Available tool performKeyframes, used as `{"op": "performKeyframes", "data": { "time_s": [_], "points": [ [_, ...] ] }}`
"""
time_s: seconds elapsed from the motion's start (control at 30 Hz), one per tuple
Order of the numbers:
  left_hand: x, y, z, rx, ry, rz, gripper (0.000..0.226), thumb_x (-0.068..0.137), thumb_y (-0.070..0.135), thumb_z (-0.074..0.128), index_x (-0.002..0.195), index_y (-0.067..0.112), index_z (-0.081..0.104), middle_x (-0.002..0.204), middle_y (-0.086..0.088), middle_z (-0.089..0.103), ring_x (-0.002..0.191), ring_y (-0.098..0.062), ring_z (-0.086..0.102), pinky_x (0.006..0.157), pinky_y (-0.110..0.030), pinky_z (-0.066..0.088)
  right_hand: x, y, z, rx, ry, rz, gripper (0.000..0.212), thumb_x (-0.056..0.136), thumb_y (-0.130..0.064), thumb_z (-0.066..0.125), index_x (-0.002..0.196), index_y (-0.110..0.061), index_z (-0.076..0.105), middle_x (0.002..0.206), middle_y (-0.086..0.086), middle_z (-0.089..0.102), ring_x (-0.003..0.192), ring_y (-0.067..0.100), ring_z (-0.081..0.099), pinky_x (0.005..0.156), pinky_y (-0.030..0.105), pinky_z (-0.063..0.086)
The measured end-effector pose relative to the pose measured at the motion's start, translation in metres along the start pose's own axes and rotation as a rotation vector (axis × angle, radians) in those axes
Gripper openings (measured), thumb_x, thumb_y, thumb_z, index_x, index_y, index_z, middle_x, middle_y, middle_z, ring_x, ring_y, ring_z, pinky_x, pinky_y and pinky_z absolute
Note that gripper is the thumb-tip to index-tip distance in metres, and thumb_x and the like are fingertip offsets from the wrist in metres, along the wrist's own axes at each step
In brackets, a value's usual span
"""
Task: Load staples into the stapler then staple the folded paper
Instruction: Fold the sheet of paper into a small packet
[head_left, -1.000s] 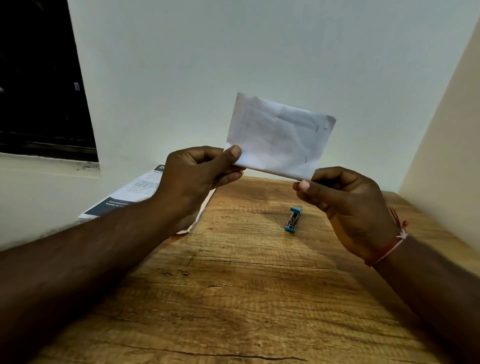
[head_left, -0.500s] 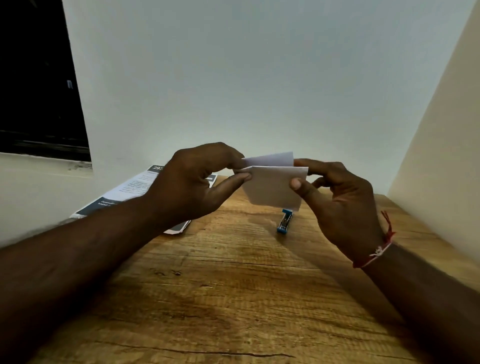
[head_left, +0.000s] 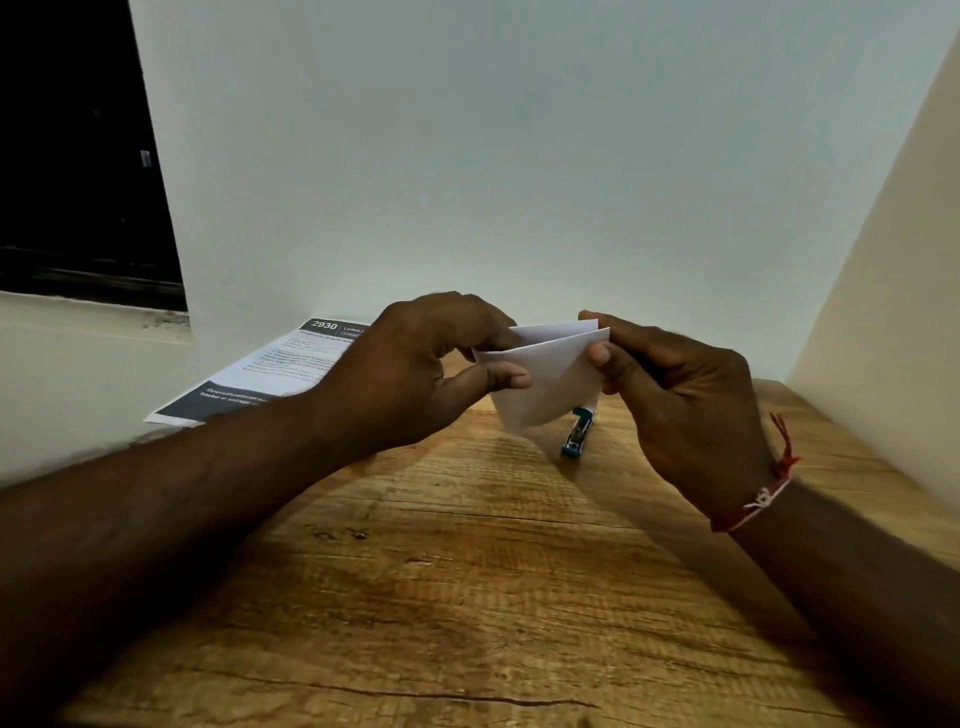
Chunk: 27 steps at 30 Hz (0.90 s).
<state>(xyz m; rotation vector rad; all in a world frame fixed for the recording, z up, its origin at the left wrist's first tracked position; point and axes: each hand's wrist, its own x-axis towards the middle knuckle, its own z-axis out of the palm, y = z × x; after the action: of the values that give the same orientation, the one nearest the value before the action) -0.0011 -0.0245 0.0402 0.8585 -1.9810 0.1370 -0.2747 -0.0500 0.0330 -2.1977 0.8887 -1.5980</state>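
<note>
White folded paper (head_left: 545, 379), creased into layers, is hanging above the grained wooden desk (head_left: 467, 571), both hands pinching it: left hand (head_left: 415, 374) and right hand (head_left: 675, 400), each grip closed on an edge. Small blue stapler (head_left: 577, 434) is lying behind. Printed sheet (head_left: 270, 369) is reading "2930".

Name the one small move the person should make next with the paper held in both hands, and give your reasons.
Probably press the fold flat and free the right hand to reach for the stapler. The folded paper is pinched between both hands, the left hand at its other edge, held above the table, its layers gaping apart at the top; the stapler lies untouched beneath it.
</note>
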Motion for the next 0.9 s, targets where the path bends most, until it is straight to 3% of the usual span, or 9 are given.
{"op": "performKeyframes", "data": {
  "time_s": [0.27, 0.4, 0.53, 0.73, 0.9],
  "points": [
    [0.000, 0.009, 0.004, -0.007, 0.048, 0.020, 0.021, 0.101, 0.028, 0.085, 0.118, 0.016, 0.087, 0.115, 0.002, 0.083, 0.108, -0.014, 0.077, 0.092, -0.036, 0.060, 0.000, -0.004, 0.003, 0.155, 0.022, 0.053, 0.023, 0.094, -0.011, 0.083, 0.115, -0.020, 0.086, 0.109, -0.004, 0.087, 0.100, 0.011, 0.081, 0.086, 0.034, 0.067],
    [0.000, 0.017, 0.008, -0.041, 0.118, -0.018, 0.020, 0.100, 0.030, 0.086, 0.115, 0.017, 0.088, 0.114, 0.005, 0.084, 0.108, -0.010, 0.077, 0.090, -0.028, 0.059, -0.003, -0.009, 0.009, 0.212, 0.038, 0.064, 0.024, 0.090, -0.009, 0.085, 0.114, -0.012, 0.086, 0.104, -0.001, 0.088, 0.093, 0.011, 0.083, 0.082, 0.027, 0.067],
    [0.000, 0.022, 0.010, -0.052, 0.195, -0.026, 0.015, 0.100, 0.026, 0.087, 0.110, 0.015, 0.089, 0.109, 0.006, 0.084, 0.104, -0.005, 0.077, 0.088, -0.020, 0.057, -0.005, -0.010, 0.011, 0.210, 0.019, 0.050, 0.025, 0.093, -0.010, 0.084, 0.118, -0.009, 0.085, 0.107, 0.000, 0.088, 0.094, 0.018, 0.083, 0.082, 0.030, 0.067],
    [0.001, 0.022, 0.003, 0.005, 0.168, 0.007, 0.008, 0.097, 0.022, 0.090, 0.096, 0.014, 0.089, 0.103, 0.004, 0.084, 0.095, -0.007, 0.077, 0.083, -0.022, 0.057, -0.004, -0.012, 0.006, 0.192, 0.035, 0.032, 0.024, 0.097, -0.015, 0.079, 0.119, -0.008, 0.084, 0.107, 0.001, 0.085, 0.088, 0.004, 0.078, 0.072, 0.019, 0.061],
    [0.002, 0.026, 0.000, 0.018, 0.158, 0.040, 0.007, 0.097, 0.022, 0.090, 0.097, 0.016, 0.091, 0.104, 0.004, 0.085, 0.096, -0.008, 0.078, 0.082, -0.026, 0.060, -0.003, -0.014, 0.006, 0.165, 0.037, 0.002, 0.024, 0.094, -0.018, 0.081, 0.116, -0.009, 0.084, 0.104, 0.000, 0.085, 0.086, 0.009, 0.080, 0.072, 0.019, 0.062]
  ]
}}
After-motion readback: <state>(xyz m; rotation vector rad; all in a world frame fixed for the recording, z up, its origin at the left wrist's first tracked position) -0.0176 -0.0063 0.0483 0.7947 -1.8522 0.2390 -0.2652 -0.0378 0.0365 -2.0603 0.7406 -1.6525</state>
